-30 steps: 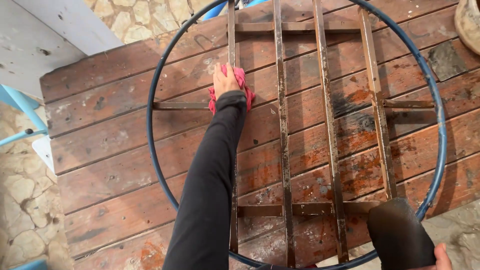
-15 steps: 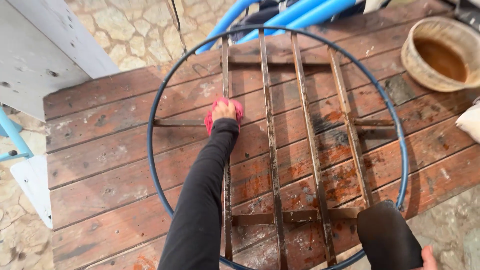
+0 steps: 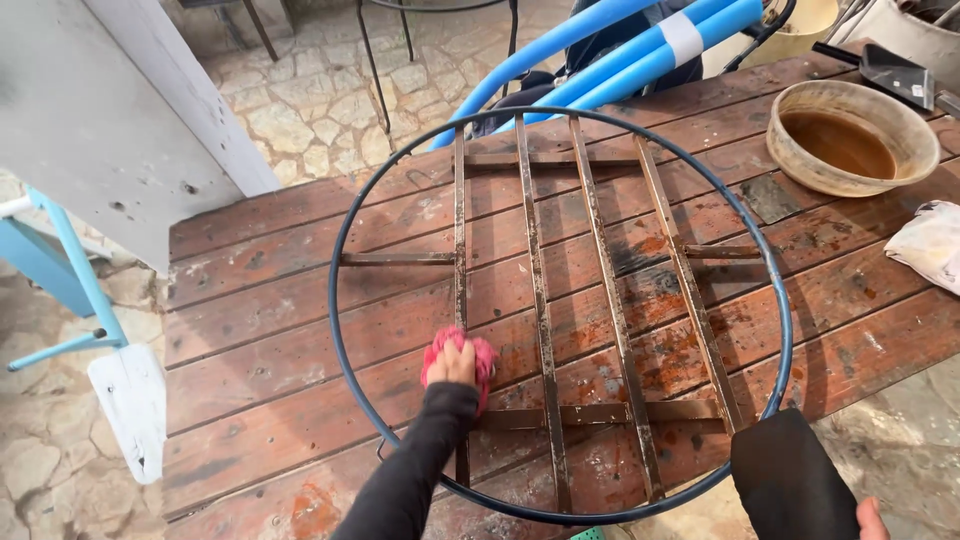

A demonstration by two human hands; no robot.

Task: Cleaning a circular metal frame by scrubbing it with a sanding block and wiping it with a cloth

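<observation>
A round blue metal hoop (image 3: 336, 320) with rusty flat cross bars (image 3: 536, 290) lies on a wet wooden slatted table (image 3: 260, 350). My left hand (image 3: 453, 365) presses a pink-red cloth (image 3: 480, 357) against the leftmost upright bar, near its lower end. The black sleeve of that arm runs down to the bottom edge. My right hand (image 3: 872, 520) shows only as fingertips at the bottom right corner, below a black sleeve that rests by the hoop's rim; what it holds is hidden.
A round beige basin (image 3: 850, 135) of brown water stands at the table's far right. A white crumpled cloth (image 3: 930, 245) lies at the right edge. Blue tubes (image 3: 620, 50) lean behind the table. A white panel (image 3: 120, 130) and light-blue frame (image 3: 70, 270) stand at left on stone paving.
My left hand has drawn the pink cloth down the left bar toward me. The view has tilted up, so the basin and blue tubes now show.
</observation>
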